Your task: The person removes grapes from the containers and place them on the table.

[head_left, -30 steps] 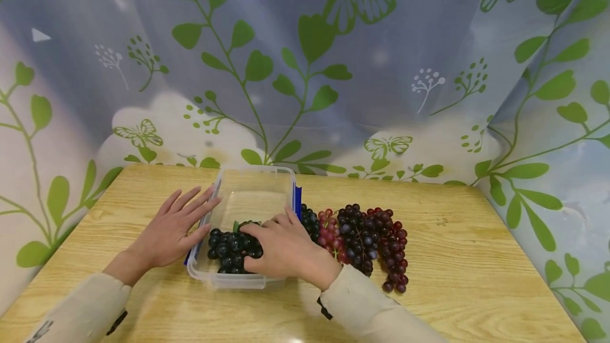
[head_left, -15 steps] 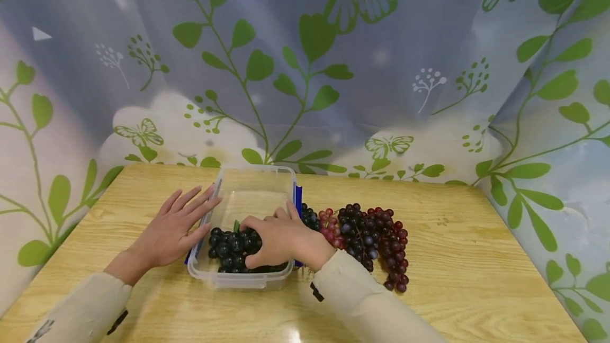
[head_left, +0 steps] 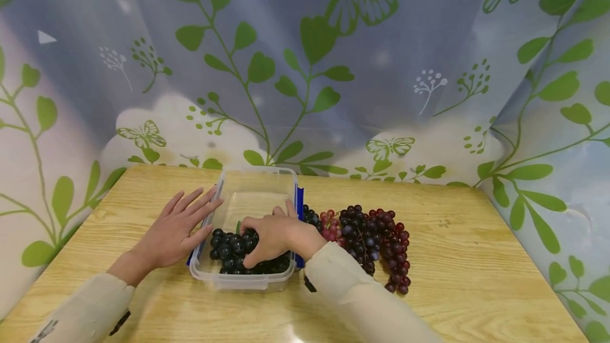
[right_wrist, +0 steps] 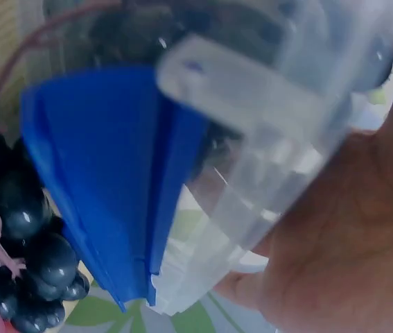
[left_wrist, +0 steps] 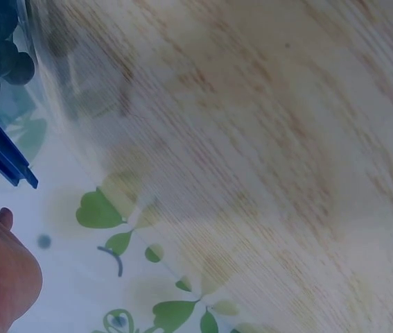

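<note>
A clear plastic container [head_left: 252, 281] with blue side latches stands on the table, a bunch of black grapes [head_left: 231, 247] in its near half. My right hand [head_left: 274, 238] reaches down into it, thumb and forefinger curled round part of that bunch; its other fingertips are partly hidden. In the right wrist view the blue latch [right_wrist: 106, 173] and clear wall stand beside my palm [right_wrist: 348, 236]. My left hand [head_left: 173, 232] lies against the container's left rim with its fingers straight and spread. The left wrist view catches only an edge of this hand [left_wrist: 2, 270].
Right of the container several more bunches lie side by side: dark grapes [head_left: 312, 218], pinkish-red grapes [head_left: 331, 226], purple-black grapes [head_left: 355, 226] and dark red grapes [head_left: 396, 247]. A leaf-patterned curtain [head_left: 381, 68] hangs behind the wooden table [head_left: 476, 279].
My right wrist and forearm have shifted left, and the hand has turned a little over the black grapes. More grapes show under its wrist. My left hand stays at the rim.
</note>
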A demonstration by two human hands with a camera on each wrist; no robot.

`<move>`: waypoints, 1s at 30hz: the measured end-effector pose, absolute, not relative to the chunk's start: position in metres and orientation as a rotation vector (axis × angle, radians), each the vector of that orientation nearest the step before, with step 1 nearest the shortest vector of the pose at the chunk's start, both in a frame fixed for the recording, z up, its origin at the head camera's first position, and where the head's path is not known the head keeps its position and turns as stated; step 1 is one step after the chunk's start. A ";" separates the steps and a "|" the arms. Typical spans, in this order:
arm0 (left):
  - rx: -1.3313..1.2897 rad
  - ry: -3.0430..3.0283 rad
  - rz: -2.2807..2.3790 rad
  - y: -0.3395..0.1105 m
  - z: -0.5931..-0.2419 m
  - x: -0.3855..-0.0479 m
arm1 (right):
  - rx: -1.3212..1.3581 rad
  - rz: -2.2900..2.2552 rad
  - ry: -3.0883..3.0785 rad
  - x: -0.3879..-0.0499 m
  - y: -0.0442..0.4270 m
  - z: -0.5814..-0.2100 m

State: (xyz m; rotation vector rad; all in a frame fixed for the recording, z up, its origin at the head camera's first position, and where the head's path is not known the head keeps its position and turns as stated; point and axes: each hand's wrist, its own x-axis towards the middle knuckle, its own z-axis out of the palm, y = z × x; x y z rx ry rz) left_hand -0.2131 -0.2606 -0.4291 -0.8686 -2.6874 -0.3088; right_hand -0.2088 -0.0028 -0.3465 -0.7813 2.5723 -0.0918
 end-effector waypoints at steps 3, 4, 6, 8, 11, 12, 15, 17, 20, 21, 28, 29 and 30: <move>-0.867 -2.688 -0.307 -0.260 -0.428 -0.213 | -0.782 -0.057 2.603 -0.207 -0.005 -0.349; -0.867 -2.685 -0.308 -0.260 -0.427 -0.213 | -0.789 -0.040 2.611 -0.207 -0.005 -0.349; -0.868 -2.684 -0.308 -0.260 -0.427 -0.213 | -0.805 -0.005 2.627 -0.206 -0.005 -0.350; -0.868 -2.684 -0.304 -0.260 -0.427 -0.213 | -0.818 0.018 2.634 -0.206 -0.005 -0.351; -0.869 -2.684 -0.303 -0.260 -0.427 -0.213 | -0.833 0.022 2.635 -0.206 -0.005 -0.352; -0.868 -2.683 -0.303 -0.261 -0.427 -0.213 | -0.839 0.015 2.635 -0.206 -0.005 -0.352; -0.864 -2.682 -0.316 -0.261 -0.427 -0.213 | -0.873 -0.022 2.641 -0.207 -0.004 -0.354; -0.864 -2.683 -0.321 -0.260 -0.428 -0.213 | -0.906 -0.056 2.650 -0.208 -0.002 -0.357; -0.870 -2.685 -0.325 -0.259 -0.430 -0.212 | -0.956 -0.124 2.661 -0.210 0.002 -0.363; -0.873 -2.683 -0.325 -0.259 -0.430 -0.212 | -0.974 -0.147 2.663 -0.210 0.003 -0.365; -0.870 -2.669 -0.331 -0.260 -0.432 -0.213 | -1.089 -0.283 2.695 -0.210 0.009 -0.369; -0.871 -2.667 -0.331 -0.260 -0.432 -0.213 | -1.103 -0.295 2.702 -0.210 0.010 -0.369; -0.871 -2.666 -0.332 -0.260 -0.432 -0.214 | -1.114 -0.306 2.707 -0.209 0.010 -0.369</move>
